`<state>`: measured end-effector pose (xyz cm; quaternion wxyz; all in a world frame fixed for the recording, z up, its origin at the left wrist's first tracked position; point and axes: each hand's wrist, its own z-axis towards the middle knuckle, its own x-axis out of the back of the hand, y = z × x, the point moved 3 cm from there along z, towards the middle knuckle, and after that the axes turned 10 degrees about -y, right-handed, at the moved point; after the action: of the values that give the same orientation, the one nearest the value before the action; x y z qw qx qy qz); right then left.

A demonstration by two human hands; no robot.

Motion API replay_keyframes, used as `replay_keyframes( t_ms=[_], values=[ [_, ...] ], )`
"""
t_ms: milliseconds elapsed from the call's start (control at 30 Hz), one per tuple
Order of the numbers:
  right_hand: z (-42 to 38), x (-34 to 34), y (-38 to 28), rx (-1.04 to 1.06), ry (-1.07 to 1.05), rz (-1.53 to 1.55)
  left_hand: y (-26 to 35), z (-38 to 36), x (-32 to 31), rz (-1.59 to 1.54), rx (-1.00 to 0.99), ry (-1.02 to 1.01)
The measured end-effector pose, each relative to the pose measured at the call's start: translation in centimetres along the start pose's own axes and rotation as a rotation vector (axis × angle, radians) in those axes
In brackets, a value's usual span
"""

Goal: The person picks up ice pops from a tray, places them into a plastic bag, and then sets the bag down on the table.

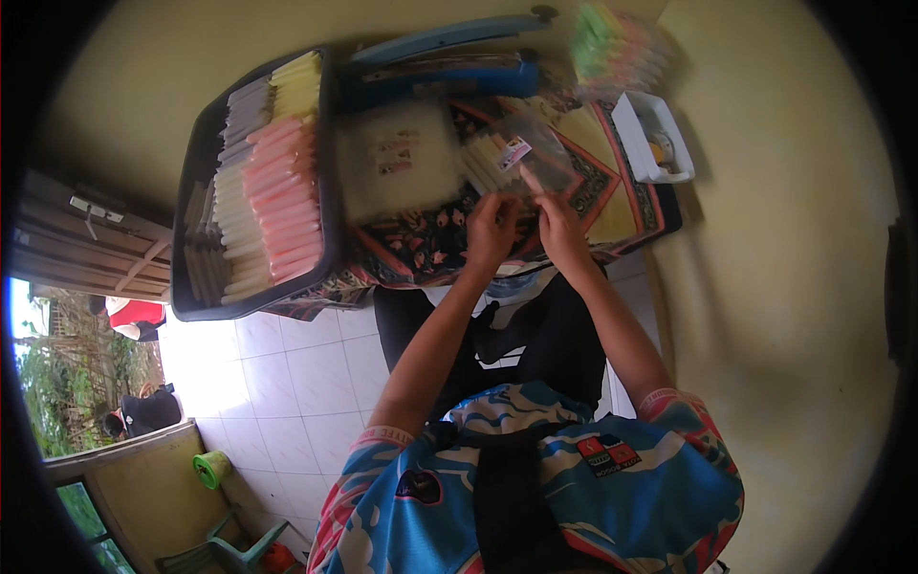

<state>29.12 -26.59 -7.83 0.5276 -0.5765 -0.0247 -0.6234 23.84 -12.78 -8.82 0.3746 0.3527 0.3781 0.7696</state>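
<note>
Both of my hands are at the near edge of a clear plastic bag (550, 158) that has a small printed label. Inside or beneath its left part lie several pale sticks (486, 163). My left hand (492, 230) has its fingers closed at the bag's lower left edge. Just to the right, my right hand (559, 228) pinches the same edge. A stack of clear bags with labels (397, 153) lies left of my hands on the patterned cloth (421, 239).
A dark tray (330, 191) at the left holds rows of pink, white, yellow and grey sticks. Behind is a blue sealer-like device (440, 84). A white box (650, 134) and colourful packed sticks (617, 53) are at the right. People are outside, lower left.
</note>
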Motion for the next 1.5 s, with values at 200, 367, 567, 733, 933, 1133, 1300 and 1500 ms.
replay_keyframes(
  t_ms=[200,367,567,733,933,1133,1300,1500],
  values=[
    [2.9,-0.4,0.7,0.083,0.081,-0.283,-0.2,0.1,-0.1,-0.001,-0.009,0.0],
    [3.7,-0.7,1.0,0.008,0.009,-0.318,-0.1,0.1,0.0,0.027,-0.008,-0.015],
    [5.0,-1.9,3.3,0.056,0.086,-0.155,-0.1,0.0,-0.1,0.007,0.025,-0.05],
    [4.5,-1.4,3.4,0.038,0.031,-0.123,-0.1,0.1,-0.2,0.033,-0.04,-0.04],
    [5.8,-2.3,4.1,-0.003,-0.022,-0.095,0.0,0.1,-0.2,0.015,0.029,-0.066],
    [7.3,-3.6,4.6,0.005,-0.045,0.007,0.1,0.2,-0.1,0.023,0.007,-0.057],
    [7.1,-1.3,1.8,0.129,0.037,0.073,0.2,0.1,-0.1,0.022,0.005,-0.054],
    [6.8,-2.2,3.2,0.019,-0.03,-0.024,0.1,0.2,-0.1,0.026,0.01,-0.063]
  ],
)
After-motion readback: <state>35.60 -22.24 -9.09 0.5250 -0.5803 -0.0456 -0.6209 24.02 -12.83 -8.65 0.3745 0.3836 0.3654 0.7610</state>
